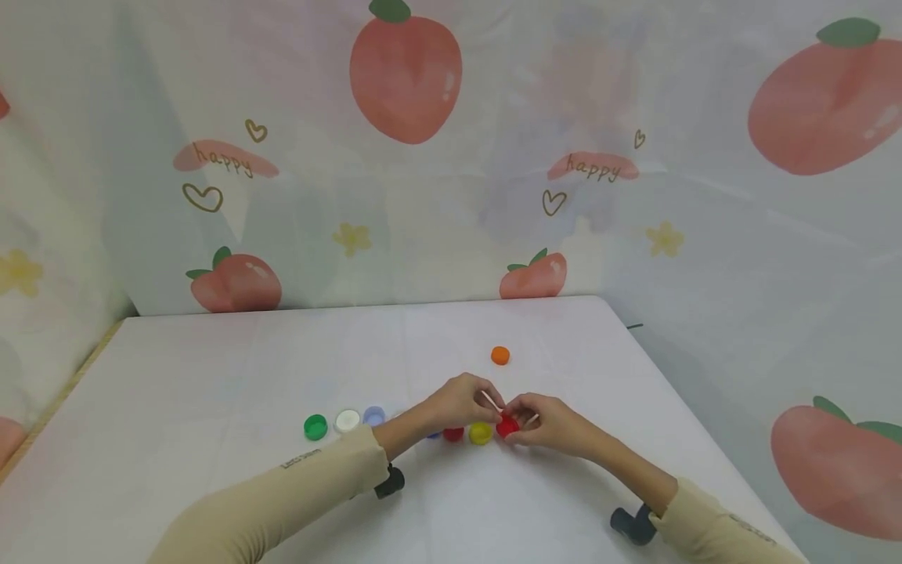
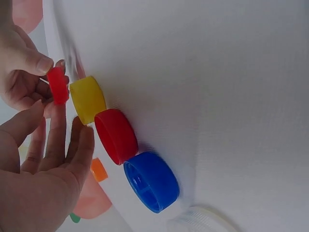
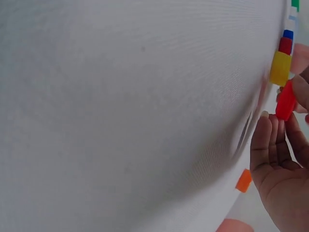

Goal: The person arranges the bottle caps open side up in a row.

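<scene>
A bright red bottle cap [image 2: 57,87] is held up between both hands at the right end of a row of caps. My right hand [image 1: 553,423] pinches it with the thumb on its near side and fingers behind. From the left, my left hand [image 1: 460,401] meets it with thumb and fingertips; in the right wrist view the left thumb overlaps its side. Close below the hands, a yellow cap [image 2: 88,100] stands on the white table [image 1: 232,392], followed by a darker red cap [image 2: 117,136] and a blue cap [image 2: 153,182].
Leftward the row runs on with a clear cap [image 2: 200,223], a pale blue cap [image 1: 374,415], a white cap [image 1: 348,421] and a green cap [image 1: 315,427]. An orange cap [image 1: 500,356] lies farther back. A printed cloth [image 1: 437,204] hangs behind the table.
</scene>
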`<state>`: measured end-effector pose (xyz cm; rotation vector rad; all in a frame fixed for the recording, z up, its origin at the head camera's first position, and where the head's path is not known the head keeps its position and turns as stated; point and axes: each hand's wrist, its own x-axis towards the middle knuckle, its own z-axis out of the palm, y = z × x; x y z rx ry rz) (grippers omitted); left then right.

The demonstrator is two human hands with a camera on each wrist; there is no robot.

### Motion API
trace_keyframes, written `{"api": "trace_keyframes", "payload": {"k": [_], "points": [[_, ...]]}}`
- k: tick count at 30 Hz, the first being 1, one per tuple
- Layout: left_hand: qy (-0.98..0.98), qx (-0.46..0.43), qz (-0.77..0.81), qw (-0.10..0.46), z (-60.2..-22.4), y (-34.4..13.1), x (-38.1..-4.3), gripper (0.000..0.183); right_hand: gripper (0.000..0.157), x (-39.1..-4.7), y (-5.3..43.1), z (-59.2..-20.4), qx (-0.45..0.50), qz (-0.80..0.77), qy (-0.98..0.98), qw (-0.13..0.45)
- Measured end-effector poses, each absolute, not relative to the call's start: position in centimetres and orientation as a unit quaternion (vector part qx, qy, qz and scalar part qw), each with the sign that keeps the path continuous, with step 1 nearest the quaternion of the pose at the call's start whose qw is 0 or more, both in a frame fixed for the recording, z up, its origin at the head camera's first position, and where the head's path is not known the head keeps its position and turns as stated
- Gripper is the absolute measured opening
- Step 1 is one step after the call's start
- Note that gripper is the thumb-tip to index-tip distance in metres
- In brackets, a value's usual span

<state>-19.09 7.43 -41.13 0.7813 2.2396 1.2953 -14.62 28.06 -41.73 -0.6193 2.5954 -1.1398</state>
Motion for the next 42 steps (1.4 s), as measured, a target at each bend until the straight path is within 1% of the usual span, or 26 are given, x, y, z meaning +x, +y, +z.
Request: {"api": "trace_keyframes", "payload": {"k": [5,12,21,26,31,37,42], "points": [[0.817,0.273,0.456,0.224,-41.0,7.7,-19.1,0.01,0.033,-14.7,28.1,-42.2,-0.219,-0.372,0.895,0.115],[0.826,0.268,0.436,0.238,-41.0,7.8,-19.1,0.01,0.035,-14.7,27.8,-42.5,-0.219,-0.349,0.903,0.125],[0.829,0.278,0.426,0.231,-41.1,7.9,-19.6,0.01,0.036,-14.7,27.7,-42.3,-0.225,-0.335,0.906,0.132],[0.834,0.272,0.424,0.226,-41.1,7.9,-19.8,0.011,0.031,-14.6,27.9,-42.5,-0.225,-0.348,0.901,0.127],[0.84,0.256,0.417,0.233,-41.1,7.9,-20.2,0.015,0.027,-15.1,28.1,-42.6,-0.176,-0.366,0.906,0.119],[0.848,0.232,0.412,0.24,-40.7,7.8,-21.3,0.025,0.028,-16.3,28.4,-42.2,-0.12,-0.37,0.917,0.087],[0.849,0.207,0.42,0.245,-40.3,7.9,-22.5,0.032,0.033,-17.7,28.8,-41.6,-0.068,-0.379,0.92,0.071]]}}
